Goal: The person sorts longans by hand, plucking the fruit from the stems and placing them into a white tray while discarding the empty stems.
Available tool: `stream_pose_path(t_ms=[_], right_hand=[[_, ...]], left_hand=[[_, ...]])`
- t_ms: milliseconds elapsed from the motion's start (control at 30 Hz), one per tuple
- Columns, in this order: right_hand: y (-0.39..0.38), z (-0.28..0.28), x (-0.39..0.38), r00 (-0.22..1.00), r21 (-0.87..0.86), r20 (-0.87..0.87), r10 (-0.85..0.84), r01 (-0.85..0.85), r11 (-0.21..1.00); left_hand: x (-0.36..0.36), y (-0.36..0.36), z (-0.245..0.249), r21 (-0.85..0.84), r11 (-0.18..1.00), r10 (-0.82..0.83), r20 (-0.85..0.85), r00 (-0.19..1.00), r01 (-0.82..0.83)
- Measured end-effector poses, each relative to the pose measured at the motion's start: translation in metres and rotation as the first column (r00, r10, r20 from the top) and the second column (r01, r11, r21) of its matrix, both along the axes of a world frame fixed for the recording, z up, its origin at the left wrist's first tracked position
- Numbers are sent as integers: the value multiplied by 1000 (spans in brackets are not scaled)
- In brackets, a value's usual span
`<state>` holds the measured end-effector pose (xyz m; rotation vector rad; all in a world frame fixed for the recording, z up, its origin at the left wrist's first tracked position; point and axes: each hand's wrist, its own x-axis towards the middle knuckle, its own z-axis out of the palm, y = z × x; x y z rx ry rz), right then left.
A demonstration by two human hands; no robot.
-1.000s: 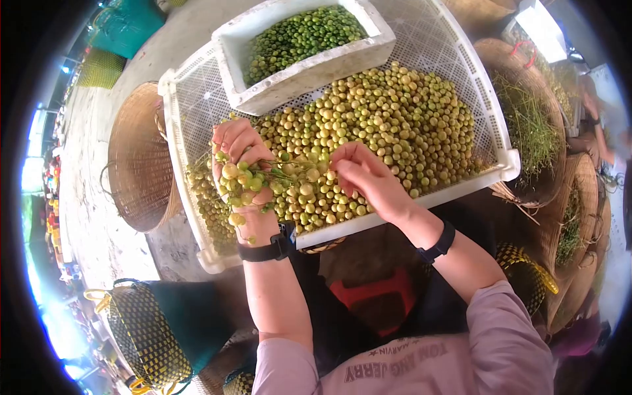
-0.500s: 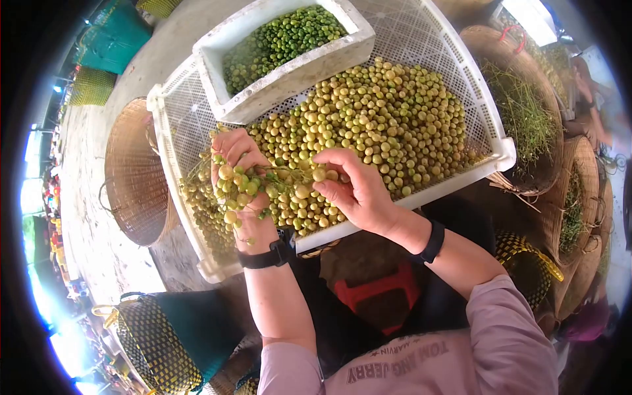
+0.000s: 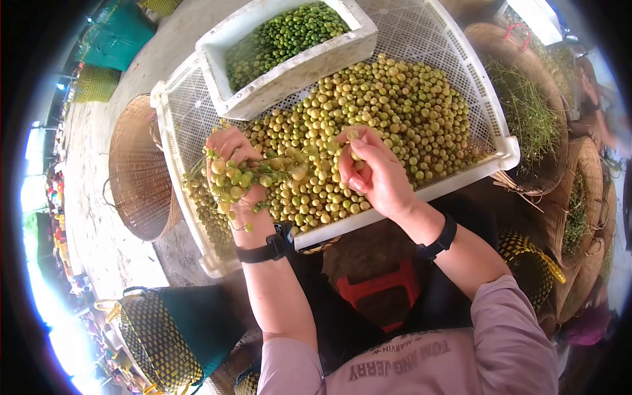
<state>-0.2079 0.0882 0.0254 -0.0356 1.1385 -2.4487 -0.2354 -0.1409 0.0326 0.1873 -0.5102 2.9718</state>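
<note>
My left hand (image 3: pixel 232 148) is closed around a stemmed bunch of small round yellow-green fruit (image 3: pixel 238 178), whose berries hang below and to the right of the fingers. To the right of the bunch, my right hand (image 3: pixel 376 168) has its fingers curled together with a round fruit (image 3: pixel 353 135) at the fingertips. Both hands are above a heap of loose yellowish fruit (image 3: pixel 401 99) in a white perforated plastic crate (image 3: pixel 484 85). A white foam box (image 3: pixel 299 72) at the crate's back left holds smaller dark green fruit (image 3: pixel 289 43).
A woven basket (image 3: pixel 135 168) stands left of the crate. On the right, a basket holds bare green stems (image 3: pixel 523 108), with more baskets in front of it. A checkered bag (image 3: pixel 158 339) is at lower left, and a red stool (image 3: pixel 378 283) lies below the crate. Another person's arm (image 3: pixel 596 108) shows at far right.
My right hand has moved right, away from the bunch, and its fingers have curled in with a fruit. My left hand has stayed nearly in place, still holding the bunch.
</note>
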Motion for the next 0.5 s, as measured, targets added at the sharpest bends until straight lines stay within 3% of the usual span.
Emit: stream_pose_path(t_ms=[100,200,267,333,500], right_hand=[[2,-1,1,996,-72,-47,73,-77,994],[-1,-11,4,990,25,-65,124,-122,992],[-4,-15,5,992,136,47,115,-121,983],[-7,-14,4,992,167,7,123,-123,978],[-14,-14,5,970,3,57,236,-236,972]], left_hand=[[-1,-6,-1,1,1000,-22,-34,999,22],[1,-2,1,19,1000,-2,-26,1000,2],[5,3,8,30,1000,-6,-8,1000,6],[5,6,11,41,999,-11,7,1000,11],[6,6,11,7,999,-37,0,999,37]])
